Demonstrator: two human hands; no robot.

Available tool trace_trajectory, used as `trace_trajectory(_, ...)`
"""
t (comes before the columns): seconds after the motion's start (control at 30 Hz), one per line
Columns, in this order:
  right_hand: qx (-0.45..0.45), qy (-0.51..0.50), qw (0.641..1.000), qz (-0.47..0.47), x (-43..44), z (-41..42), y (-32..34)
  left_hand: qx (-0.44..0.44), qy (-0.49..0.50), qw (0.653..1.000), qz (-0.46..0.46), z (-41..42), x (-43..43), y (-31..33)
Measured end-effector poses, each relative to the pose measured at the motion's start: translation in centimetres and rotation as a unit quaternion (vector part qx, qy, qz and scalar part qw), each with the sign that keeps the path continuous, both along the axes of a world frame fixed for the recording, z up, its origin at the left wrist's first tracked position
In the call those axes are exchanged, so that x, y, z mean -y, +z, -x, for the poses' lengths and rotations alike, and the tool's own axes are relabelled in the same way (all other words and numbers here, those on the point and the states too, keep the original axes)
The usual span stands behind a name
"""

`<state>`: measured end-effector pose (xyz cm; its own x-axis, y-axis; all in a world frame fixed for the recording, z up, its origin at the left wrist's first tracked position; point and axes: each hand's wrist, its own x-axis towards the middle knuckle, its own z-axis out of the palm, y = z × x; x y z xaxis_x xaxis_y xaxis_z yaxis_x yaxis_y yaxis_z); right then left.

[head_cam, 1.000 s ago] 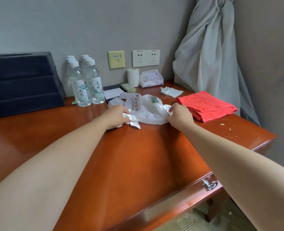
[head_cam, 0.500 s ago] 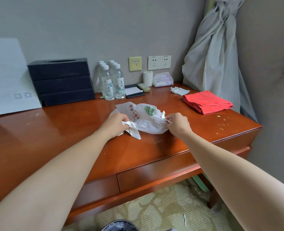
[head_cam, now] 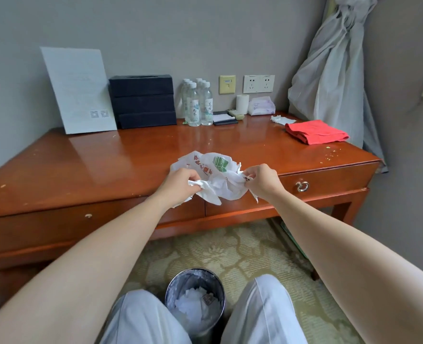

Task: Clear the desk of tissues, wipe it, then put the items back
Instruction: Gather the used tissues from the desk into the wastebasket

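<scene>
Both hands are up at the front edge of the bench [head_cam: 101, 165], with a crumpled white plastic bag [head_cam: 214, 170] stretched between them. The left hand [head_cam: 180, 183] has its grip curled tight on the bag's near-left side, with a white wad [head_cam: 201, 188] bunched under the fingers. It looks like tissue, though it could be a fold of the bag. The right hand [head_cam: 261, 182] pinches the bag's right edge, thumb and fingertips closed on the plastic. Red lettering and a green mark show on the bag's top face. It hangs partly over the bench lip, in front of the drawers, just left of the ring pull [head_cam: 302, 186].

Down on the carpet, between the person's knees, stands a shiny bin [head_cam: 196, 270], lined and holding white crumpled material.

Back on the bench, one loose tissue [head_cam: 281, 119] lies far right, just beside a folded red cloth [head_cam: 316, 132]. Yellowish crumbs [head_cam: 329, 155] are scattered near the right front corner. Along the wall, from the left, are a leaning white sheet [head_cam: 78, 90], a black stepped box [head_cam: 143, 103], a cluster of water bottles [head_cam: 198, 105], a notepad [head_cam: 224, 118], a remote [head_cam: 235, 114], a toilet roll [head_cam: 242, 103] and a soft tissue pack [head_cam: 261, 106]. A grey curtain [head_cam: 329, 70] hangs knotted in the corner.
</scene>
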<state>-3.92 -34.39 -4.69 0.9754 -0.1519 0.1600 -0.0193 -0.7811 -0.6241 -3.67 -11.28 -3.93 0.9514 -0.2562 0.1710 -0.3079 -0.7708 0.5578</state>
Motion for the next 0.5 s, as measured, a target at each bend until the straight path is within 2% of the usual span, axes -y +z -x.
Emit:
trace_trajectory(0.27, -0.041, 0.031, 0.999, -0.011, -4.0, 6.7, -7.0, -0.020, 0.038, 0.998, 0.045, 7.7, -3.2, -7.7)
trace_trajectory(0.5, -0.124, 0.043, 0.991, -0.022, -6.9, 8.8, -15.2, -0.086, 0.029, 0.996, 0.024, 10.0, -4.9, -15.6)
